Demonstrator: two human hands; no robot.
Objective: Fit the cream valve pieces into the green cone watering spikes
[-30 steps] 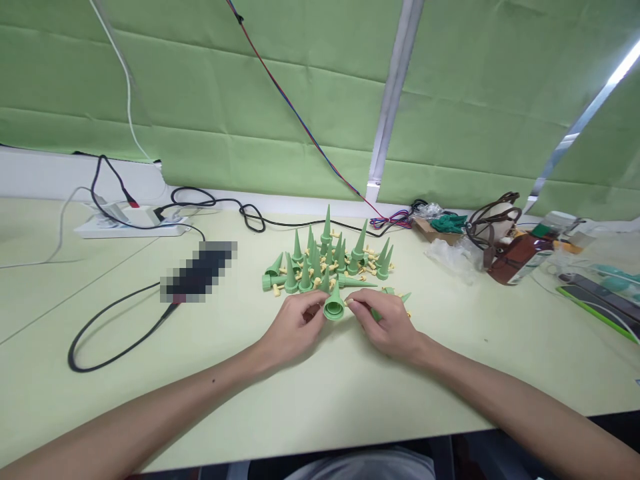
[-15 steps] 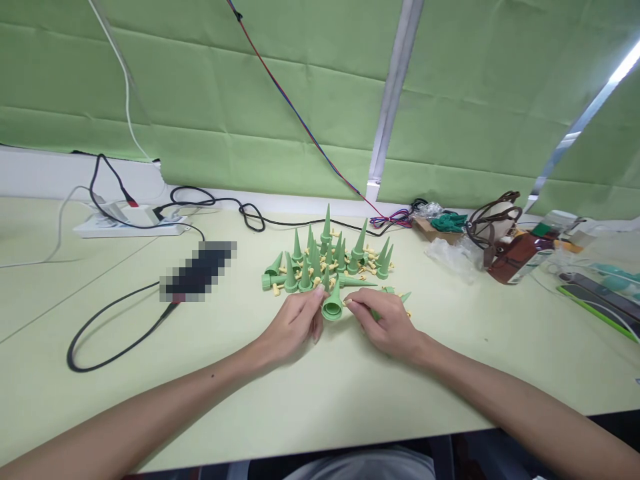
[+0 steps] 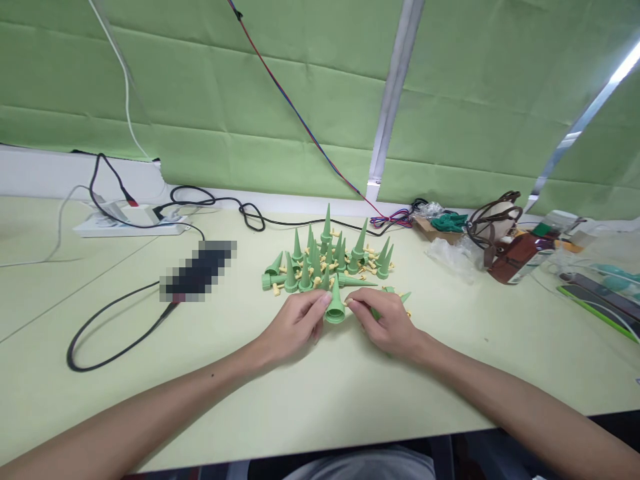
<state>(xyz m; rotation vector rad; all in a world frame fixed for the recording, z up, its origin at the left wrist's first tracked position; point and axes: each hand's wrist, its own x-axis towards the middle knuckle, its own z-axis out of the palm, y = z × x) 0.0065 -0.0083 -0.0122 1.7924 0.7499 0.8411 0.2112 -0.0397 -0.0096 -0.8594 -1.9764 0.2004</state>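
Observation:
Between my hands is a green plastic cone-shaped spike point(image 3: 335, 311), its hollow wide end facing me and its tip pointing away. My left hand point(image 3: 299, 321) grips it from the left, thumb against its side. At its right side my right hand point(image 3: 383, 320) pinches a small yellow valve piece point(image 3: 347, 303), mostly covered by the fingertips. Just beyond stands a cluster of similar green spikes point(image 3: 316, 261), some upright and some lying down, with small yellow valves point(image 3: 277, 289) among them. Near my right hand lie more green pieces point(image 3: 403, 297), partly hidden by it.
A pixelated dark device point(image 3: 197, 272) with a black cable lies to the left, near a white power strip point(image 3: 131, 223). On the right are a clear plastic bag point(image 3: 453, 259), a reddish-brown bottle point(image 3: 523, 257) and a green-edged phone-like object point(image 3: 600, 310). A green curtain point(image 3: 280, 120) hangs behind the table.
The held green spike has tilted and shifted slightly right, and its opening shows less. My left thumb has moved down along its side. My right hand has hardly moved.

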